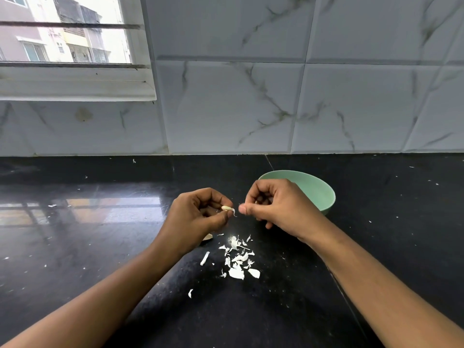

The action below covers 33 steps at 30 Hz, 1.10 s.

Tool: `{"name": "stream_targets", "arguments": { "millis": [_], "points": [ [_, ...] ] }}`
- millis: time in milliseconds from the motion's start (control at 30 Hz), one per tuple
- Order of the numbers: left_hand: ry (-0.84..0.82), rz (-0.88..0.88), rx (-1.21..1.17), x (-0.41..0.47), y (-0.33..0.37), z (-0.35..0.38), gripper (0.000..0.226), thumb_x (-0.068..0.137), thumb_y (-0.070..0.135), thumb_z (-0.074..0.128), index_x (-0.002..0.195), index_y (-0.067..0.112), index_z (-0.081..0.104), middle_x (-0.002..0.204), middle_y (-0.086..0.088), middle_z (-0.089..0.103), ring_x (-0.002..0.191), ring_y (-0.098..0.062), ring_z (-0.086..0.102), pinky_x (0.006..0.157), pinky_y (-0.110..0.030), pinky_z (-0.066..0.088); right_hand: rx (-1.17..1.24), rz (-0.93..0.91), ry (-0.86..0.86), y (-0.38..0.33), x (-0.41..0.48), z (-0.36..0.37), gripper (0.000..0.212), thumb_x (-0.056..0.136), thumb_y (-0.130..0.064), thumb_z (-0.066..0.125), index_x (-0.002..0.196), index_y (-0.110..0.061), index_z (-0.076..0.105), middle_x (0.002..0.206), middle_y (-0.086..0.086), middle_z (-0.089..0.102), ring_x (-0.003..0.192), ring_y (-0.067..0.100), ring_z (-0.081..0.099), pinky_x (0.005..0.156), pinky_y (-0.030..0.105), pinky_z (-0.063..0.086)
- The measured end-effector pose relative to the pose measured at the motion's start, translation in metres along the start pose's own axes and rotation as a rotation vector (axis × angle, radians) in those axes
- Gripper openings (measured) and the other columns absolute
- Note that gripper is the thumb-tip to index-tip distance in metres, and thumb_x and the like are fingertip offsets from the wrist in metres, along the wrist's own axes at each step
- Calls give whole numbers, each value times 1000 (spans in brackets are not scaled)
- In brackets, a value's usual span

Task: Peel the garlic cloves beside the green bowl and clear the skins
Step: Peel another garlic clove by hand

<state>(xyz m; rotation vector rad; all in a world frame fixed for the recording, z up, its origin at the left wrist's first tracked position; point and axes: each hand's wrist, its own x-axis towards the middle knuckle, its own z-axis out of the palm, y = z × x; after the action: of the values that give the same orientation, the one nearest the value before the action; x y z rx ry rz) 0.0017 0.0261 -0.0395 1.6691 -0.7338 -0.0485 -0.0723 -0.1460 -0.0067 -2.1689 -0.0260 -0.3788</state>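
My left hand [198,214] pinches a small pale garlic clove [226,208] between thumb and fingers, a thin strip of skin hanging from its tip. My right hand [273,205] is just to the right of it, fingers curled, thumb and forefinger pressed together; whether a scrap of skin sits between them is too small to tell. Both hands hover above the black counter. The green bowl [324,194] stands behind my right hand, partly hidden by it. A heap of white garlic skins [238,259] lies on the counter below the hands.
The black stone counter [100,234] stretches left and right, flecked with tiny skin bits. A loose skin piece [190,293] lies nearer to me, another [208,237] under my left wrist. A marble-tiled wall [276,109] backs the counter, with a window [65,33] at upper left.
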Motion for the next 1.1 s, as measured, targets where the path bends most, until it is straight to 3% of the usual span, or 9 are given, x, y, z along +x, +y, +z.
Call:
{"name": "stream_targets", "arguments": {
  "millis": [67, 200, 400, 467, 633, 733, 800, 1000, 1100],
  "points": [
    [-6, 3, 19, 0, 0, -1, 18, 76, -1, 75, 74, 16, 70, 71, -11, 69, 65, -36, 68, 69, -50, 58, -4, 24, -47, 1, 0, 1, 12, 76, -9, 76, 77, -15, 66, 66, 0, 63, 58, 11, 59, 52, 29, 55],
    [-15, -37, 45, 2, -2, 0, 21, 77, -1, 74, 72, 19, 72, 65, -2, 66, 58, -18, 62, 70, -51, 57, 25, 118, -155, 0, 0, -3, 24, 89, -4, 58, 100, -25, 65, 90, -1, 73, 76, 9, 71, 58, 26, 54],
    [-65, -85, 101, 2, -6, 0, 12, 78, 14, 76, 78, 25, 74, 63, -15, 66, 56, -20, 57, 64, -52, 54, -229, -45, 57, 0, 0, -3, 16, 69, -22, 83, 76, -23, 69, 62, -8, 69, 57, 1, 64, 64, 25, 52],
    [-86, -88, 135, 1, -7, 1, 8, 78, 21, 77, 78, 28, 73, 61, -17, 63, 54, -22, 52, 59, -47, 52, -251, -91, 72, 3, 1, -3, 19, 66, -28, 84, 77, -25, 69, 66, -9, 68, 62, 2, 61, 61, 23, 48],
    [-91, -83, 175, 1, -6, 1, 5, 72, 33, 77, 75, 32, 73, 60, -12, 65, 53, -19, 56, 57, -42, 53, -270, -226, 2, 8, 2, 9, 14, 81, -18, 73, 91, -27, 74, 82, -14, 70, 77, -1, 62, 66, 16, 47],
    [-106, -108, 121, -1, 1, 1, 20, 63, 43, 73, 72, 26, 73, 63, -5, 68, 58, -13, 62, 60, -35, 55, -284, -264, 9, 9, 3, 12, 15, 82, -13, 70, 91, -25, 74, 83, -12, 70, 74, -1, 61, 68, 16, 47],
    [-112, -133, 66, 0, 3, 2, 29, 61, 43, 71, 76, 18, 73, 70, -8, 70, 62, -12, 66, 60, -27, 55, -225, -266, 0, 11, 4, 10, 14, 82, -11, 71, 90, -22, 74, 80, -11, 70, 69, -2, 60, 64, 14, 45],
    [-127, -142, -26, 1, 1, 0, 26, 71, 30, 67, 81, 7, 72, 69, -5, 71, 62, -12, 68, 61, -25, 53, -97, -280, -8, 15, 7, 10, 19, 79, -13, 76, 96, -20, 74, 85, -6, 68, 72, 7, 64, 63, 21, 52],
    [-124, -141, -80, 0, 1, 1, 27, 73, 29, 66, 83, 4, 73, 74, -7, 72, 62, -14, 68, 62, -27, 54, -137, -337, 47, 15, 7, 10, 17, 77, -13, 77, 93, -18, 75, 85, -7, 69, 75, 5, 65, 67, 14, 49]
  ]
}}
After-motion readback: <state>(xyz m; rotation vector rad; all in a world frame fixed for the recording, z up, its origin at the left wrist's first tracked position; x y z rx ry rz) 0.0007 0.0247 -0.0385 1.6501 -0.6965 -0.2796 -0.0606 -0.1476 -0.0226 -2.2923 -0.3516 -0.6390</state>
